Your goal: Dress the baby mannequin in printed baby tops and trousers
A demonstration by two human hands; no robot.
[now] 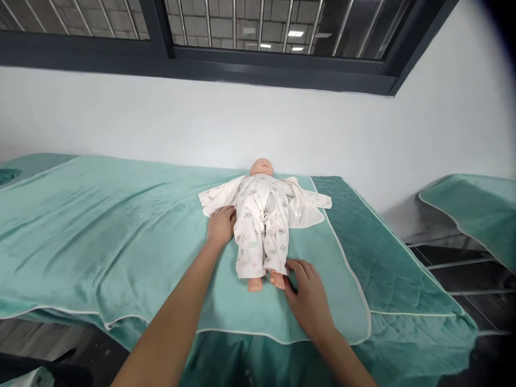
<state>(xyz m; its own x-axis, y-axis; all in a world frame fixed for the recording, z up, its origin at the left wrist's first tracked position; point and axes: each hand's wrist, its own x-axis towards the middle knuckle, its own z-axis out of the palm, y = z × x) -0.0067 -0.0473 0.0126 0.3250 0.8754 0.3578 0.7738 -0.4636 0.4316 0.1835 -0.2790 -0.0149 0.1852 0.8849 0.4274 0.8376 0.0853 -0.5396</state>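
Note:
A baby doll lies on its back on a light green blanket, head toward the wall. It has on white printed trousers, pulled up over its chest, and a white baby shirt is spread out under it with both sleeves outstretched. My left hand rests against the doll's left-of-view side, by the shirt's edge, its fingertips partly hidden. At the right-of-view ankle, my right hand has thumb and fingers closed around the trouser cuff, touching the bare foot.
Under the blanket is a darker green quilted bed cover. Behind the bed rises a white wall with a dark-framed barred window. Another green-covered surface stands at right, beside a metal frame.

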